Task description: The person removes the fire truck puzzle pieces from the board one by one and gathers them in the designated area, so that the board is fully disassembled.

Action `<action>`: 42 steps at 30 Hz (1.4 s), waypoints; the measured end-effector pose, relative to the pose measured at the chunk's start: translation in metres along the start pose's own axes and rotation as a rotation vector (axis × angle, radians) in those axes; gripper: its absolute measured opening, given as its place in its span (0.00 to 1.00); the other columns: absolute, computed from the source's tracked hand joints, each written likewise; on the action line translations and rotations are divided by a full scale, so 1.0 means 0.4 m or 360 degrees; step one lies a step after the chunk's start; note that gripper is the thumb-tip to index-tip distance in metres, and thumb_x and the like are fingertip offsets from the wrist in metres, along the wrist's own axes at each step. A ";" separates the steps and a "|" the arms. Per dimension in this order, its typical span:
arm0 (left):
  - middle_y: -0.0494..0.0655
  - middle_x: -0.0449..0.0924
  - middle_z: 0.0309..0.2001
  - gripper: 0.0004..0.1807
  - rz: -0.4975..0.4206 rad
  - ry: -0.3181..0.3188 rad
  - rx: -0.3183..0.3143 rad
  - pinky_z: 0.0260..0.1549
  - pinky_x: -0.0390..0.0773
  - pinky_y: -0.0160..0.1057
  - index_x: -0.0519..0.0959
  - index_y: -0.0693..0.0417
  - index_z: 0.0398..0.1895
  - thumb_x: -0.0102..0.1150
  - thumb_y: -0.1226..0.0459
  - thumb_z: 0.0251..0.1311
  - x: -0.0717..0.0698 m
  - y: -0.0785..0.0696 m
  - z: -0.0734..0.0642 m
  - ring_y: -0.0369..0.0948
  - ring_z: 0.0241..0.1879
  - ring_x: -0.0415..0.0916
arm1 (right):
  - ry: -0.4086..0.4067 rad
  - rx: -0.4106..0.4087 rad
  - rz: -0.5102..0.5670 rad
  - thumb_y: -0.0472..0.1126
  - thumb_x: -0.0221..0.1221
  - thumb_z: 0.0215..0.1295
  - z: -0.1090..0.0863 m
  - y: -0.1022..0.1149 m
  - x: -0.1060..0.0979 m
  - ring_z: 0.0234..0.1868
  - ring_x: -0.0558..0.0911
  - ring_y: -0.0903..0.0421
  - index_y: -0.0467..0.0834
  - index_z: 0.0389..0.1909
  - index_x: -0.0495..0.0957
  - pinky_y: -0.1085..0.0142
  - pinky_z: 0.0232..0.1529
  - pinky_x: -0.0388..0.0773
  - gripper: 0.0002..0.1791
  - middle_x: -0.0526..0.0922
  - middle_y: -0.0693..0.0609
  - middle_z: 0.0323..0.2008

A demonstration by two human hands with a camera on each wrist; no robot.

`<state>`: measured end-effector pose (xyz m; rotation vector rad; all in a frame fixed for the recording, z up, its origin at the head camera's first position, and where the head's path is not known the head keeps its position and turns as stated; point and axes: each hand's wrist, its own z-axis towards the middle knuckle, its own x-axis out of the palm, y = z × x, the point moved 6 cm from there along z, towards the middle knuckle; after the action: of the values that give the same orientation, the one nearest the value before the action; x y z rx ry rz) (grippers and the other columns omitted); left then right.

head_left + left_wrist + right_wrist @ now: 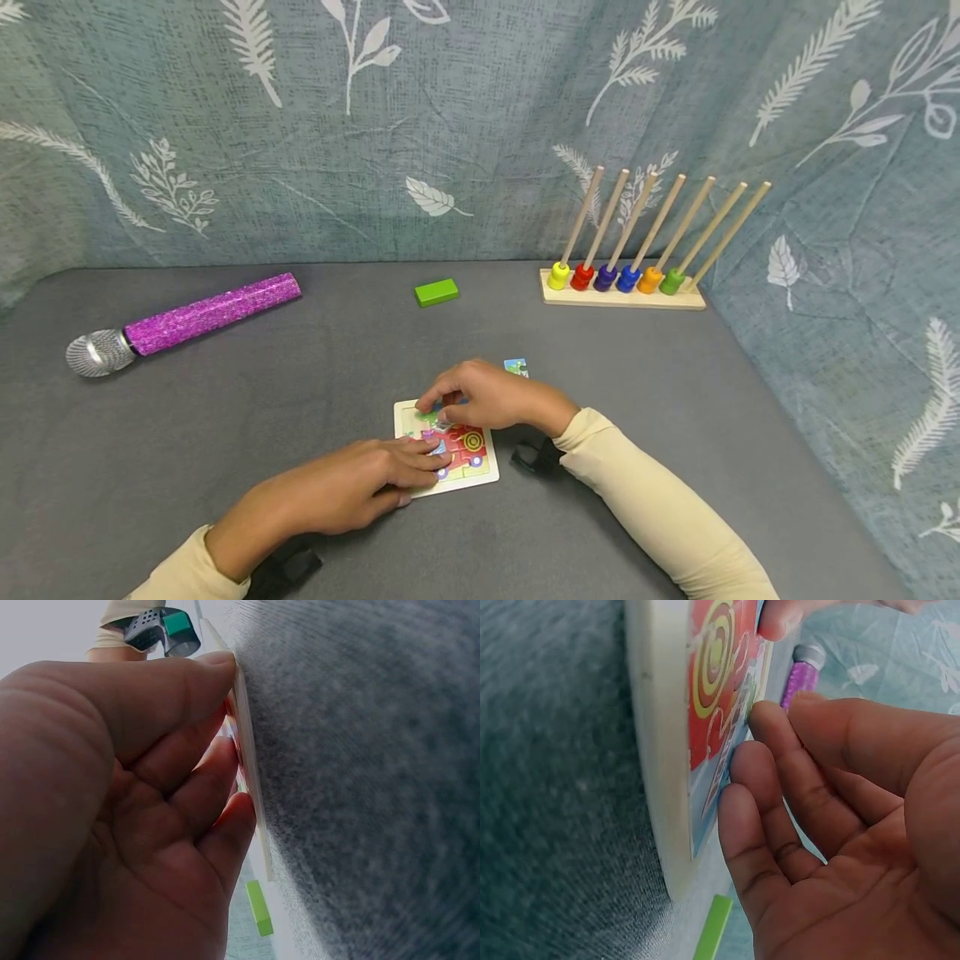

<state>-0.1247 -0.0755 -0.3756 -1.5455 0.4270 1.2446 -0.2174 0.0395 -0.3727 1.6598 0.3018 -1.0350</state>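
A small jigsaw puzzle in a cream tray (486,477) lies on the table, its picture red, yellow and green. My left hand (352,483) rests on its near left part with fingers extended; in the left wrist view the thumb (217,664) touches the tray's edge. Over the far part of the puzzle, my right hand (487,396) touches the pieces with bent, relaxed fingertips (739,810). Its thumb stays close to the index finger, and no piece shows between them. One loose puzzle piece (516,365) lies just beyond the right hand, partly hidden by it.
A purple glittery microphone (213,315) lies at the far left. Further back in the middle sits a green block (437,292). A wooden peg stand (622,300) with coloured beads stands at the back right, before a leaf-patterned cloth (480,125).
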 end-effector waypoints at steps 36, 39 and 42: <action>0.44 0.74 0.62 0.21 -0.0018 -0.0028 0.0025 0.60 0.69 0.49 0.80 0.59 0.57 0.59 0.74 0.59 -0.002 0.000 -0.002 0.47 0.64 0.68 | -0.0042 -0.0095 -0.0129 0.28 0.59 0.62 0.016 0.018 0.015 0.41 0.71 0.60 0.45 0.37 0.85 0.70 0.45 0.67 0.11 0.83 0.57 0.41; 0.44 0.74 0.62 0.21 -0.0029 -0.0023 0.0023 0.59 0.70 0.49 0.80 0.59 0.57 0.59 0.74 0.59 -0.002 -0.001 -0.001 0.47 0.64 0.69 | -0.0050 -0.0080 -0.0133 0.28 0.59 0.62 0.015 0.019 0.012 0.41 0.72 0.60 0.44 0.39 0.85 0.70 0.46 0.68 0.11 0.83 0.56 0.41; 0.45 0.75 0.61 0.20 -0.0041 -0.0026 0.0026 0.59 0.70 0.49 0.79 0.61 0.57 0.59 0.74 0.60 -0.003 -0.001 0.001 0.47 0.63 0.69 | -0.0069 -0.0065 -0.0140 0.27 0.59 0.61 0.015 0.017 0.007 0.40 0.74 0.59 0.42 0.41 0.85 0.71 0.46 0.69 0.13 0.83 0.54 0.41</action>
<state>-0.1251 -0.0753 -0.3745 -1.5219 0.4046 1.2304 -0.2142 0.0308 -0.3705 1.5969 0.3675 -1.1217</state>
